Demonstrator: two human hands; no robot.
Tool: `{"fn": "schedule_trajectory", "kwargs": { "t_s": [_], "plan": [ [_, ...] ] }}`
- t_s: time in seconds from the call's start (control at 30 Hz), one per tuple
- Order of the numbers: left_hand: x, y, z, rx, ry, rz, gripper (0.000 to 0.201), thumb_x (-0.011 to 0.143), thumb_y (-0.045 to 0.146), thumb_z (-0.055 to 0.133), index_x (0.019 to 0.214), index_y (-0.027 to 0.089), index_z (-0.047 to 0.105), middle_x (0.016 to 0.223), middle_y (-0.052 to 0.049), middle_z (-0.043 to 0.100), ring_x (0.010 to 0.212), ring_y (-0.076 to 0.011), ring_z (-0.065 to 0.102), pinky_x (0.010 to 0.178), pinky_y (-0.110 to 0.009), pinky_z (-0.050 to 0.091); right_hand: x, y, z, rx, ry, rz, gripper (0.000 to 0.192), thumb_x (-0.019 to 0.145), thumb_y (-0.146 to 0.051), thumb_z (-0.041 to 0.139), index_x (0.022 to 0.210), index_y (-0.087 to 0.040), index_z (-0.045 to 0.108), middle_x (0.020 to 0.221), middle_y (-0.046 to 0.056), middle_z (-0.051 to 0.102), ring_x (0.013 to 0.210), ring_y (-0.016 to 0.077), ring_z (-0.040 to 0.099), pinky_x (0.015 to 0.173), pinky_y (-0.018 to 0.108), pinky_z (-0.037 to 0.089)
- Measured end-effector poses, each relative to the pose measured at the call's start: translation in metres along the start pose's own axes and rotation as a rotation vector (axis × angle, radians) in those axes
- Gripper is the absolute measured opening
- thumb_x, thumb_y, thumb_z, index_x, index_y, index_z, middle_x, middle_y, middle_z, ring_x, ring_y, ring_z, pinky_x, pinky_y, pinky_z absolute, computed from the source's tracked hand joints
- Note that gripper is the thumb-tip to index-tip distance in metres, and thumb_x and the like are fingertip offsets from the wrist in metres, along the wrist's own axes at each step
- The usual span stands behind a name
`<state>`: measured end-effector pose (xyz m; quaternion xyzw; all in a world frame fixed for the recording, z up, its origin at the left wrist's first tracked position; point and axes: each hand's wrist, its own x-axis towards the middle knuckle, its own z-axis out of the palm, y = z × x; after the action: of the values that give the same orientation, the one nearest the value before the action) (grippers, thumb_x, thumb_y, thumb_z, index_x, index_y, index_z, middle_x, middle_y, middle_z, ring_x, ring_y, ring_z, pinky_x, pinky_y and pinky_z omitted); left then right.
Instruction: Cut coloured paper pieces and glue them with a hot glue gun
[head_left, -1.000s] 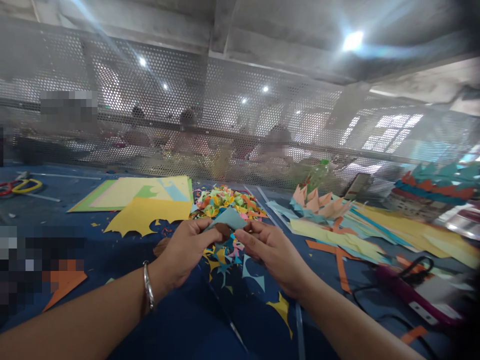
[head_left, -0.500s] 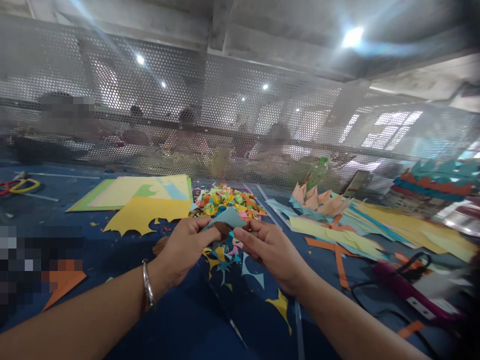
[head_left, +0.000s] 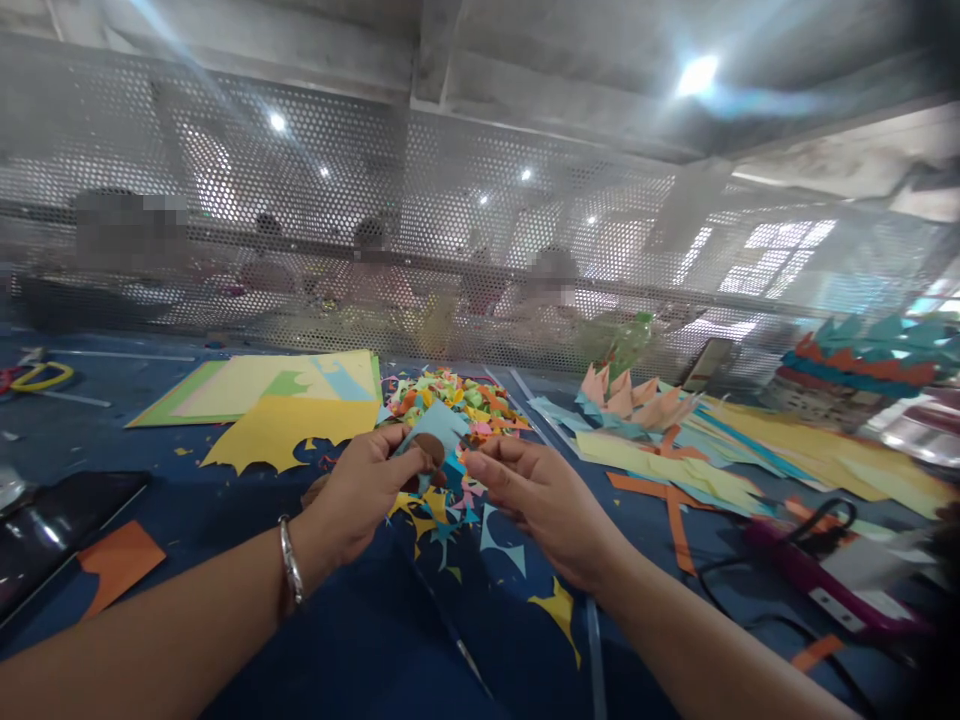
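Both hands, left (head_left: 365,490) & right (head_left: 536,493), pinch blue paper piece (head_left: 433,428) btwn fingertips.

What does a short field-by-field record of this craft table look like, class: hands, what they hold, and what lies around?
Left hand: pinches a light blue paper piece; bangle on the wrist
Right hand: fingertips at the same piece, grip unclear
Table: dark blue surface
Below the hands: small cut paper scraps
Behind the hands: heap of coloured paper bits
Far left: yellow sheet with a cut edge
Right: glue gun
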<state>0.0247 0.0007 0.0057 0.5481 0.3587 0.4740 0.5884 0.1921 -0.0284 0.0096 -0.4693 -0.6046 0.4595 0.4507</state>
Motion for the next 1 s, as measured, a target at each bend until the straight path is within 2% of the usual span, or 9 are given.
{"fn": "schedule_trajectory", "kwargs": {
  "t_s": [0.1,0.23,0.37,0.5,0.67,0.83,1.0],
  "plan": [
    [-0.003,-0.002,0.002,0.017,-0.08,0.015,0.006,0.071,0.016,0.06,0.072,0.018,0.066,0.071,-0.001,0.061,0.063,-0.0121,0.053,0.063,-0.026,0.039,0.002,0.005,0.001,-0.042,0.005,-0.084,0.024,0.077,-0.042,0.065,0.073,-0.02,0.057,0.063,-0.002,0.05,0.054,0.0102,0.041,0.051,0.026,0.03],
    [-0.005,-0.003,0.004,0.032,-0.13,0.03,0.008,0.071,0.013,0.061,0.074,0.018,0.065,0.07,-0.001,0.064,0.066,-0.0138,0.056,0.068,-0.027,0.042,0.005,0.013,0.002,-0.091,0.022,-0.099,0.017,0.078,-0.034,0.064,0.074,-0.019,0.057,0.063,-0.002,0.052,0.057,0.0116,0.044,0.054,0.027,0.032],
    [-0.006,-0.005,0.005,-0.076,-0.117,0.01,0.009,0.07,0.014,0.066,0.078,0.018,0.067,0.072,-0.001,0.064,0.068,-0.0137,0.057,0.071,-0.027,0.043,0.003,0.012,0.005,-0.054,0.041,-0.089,0.018,0.077,-0.034,0.064,0.073,-0.018,0.057,0.063,-0.001,0.053,0.055,0.0104,0.043,0.052,0.026,0.032],
    [-0.009,-0.005,0.008,-0.21,-0.107,-0.037,0.015,0.072,0.024,0.071,0.086,0.018,0.069,0.083,-0.003,0.067,0.078,-0.015,0.058,0.076,-0.028,0.044,0.001,0.008,0.007,-0.002,0.079,-0.066,0.024,0.074,-0.04,0.066,0.077,-0.019,0.056,0.061,-0.003,0.051,0.047,0.0081,0.038,0.045,0.024,0.029],
    [-0.009,-0.003,0.007,-0.218,-0.1,0.005,0.016,0.075,0.026,0.068,0.089,0.018,0.07,0.091,-0.005,0.07,0.088,-0.0172,0.06,0.083,-0.029,0.043,0.0,0.005,0.008,-0.04,0.055,-0.121,0.026,0.076,-0.044,0.064,0.076,-0.019,0.058,0.065,-0.002,0.051,0.055,0.0103,0.044,0.053,0.025,0.036],
    [-0.006,-0.003,0.004,-0.136,-0.006,-0.019,0.016,0.074,0.029,0.069,0.087,0.019,0.068,0.086,-0.004,0.07,0.075,-0.0157,0.063,0.066,-0.026,0.042,-0.001,0.004,0.007,0.01,0.027,-0.057,0.037,0.084,-0.054,0.051,0.073,-0.019,0.06,0.049,-0.008,0.03,0.041,0.0076,0.024,0.041,0.024,0.022],
    [-0.003,-0.005,0.002,-0.099,0.092,0.02,0.016,0.074,0.028,0.069,0.085,0.018,0.067,0.079,-0.003,0.069,0.073,-0.0158,0.063,0.067,-0.027,0.043,-0.001,0.007,0.007,0.039,-0.012,0.02,0.04,0.085,-0.055,0.05,0.075,-0.018,0.06,0.049,-0.009,0.028,0.042,0.007,0.019,0.04,0.024,0.015]
  ]
}}
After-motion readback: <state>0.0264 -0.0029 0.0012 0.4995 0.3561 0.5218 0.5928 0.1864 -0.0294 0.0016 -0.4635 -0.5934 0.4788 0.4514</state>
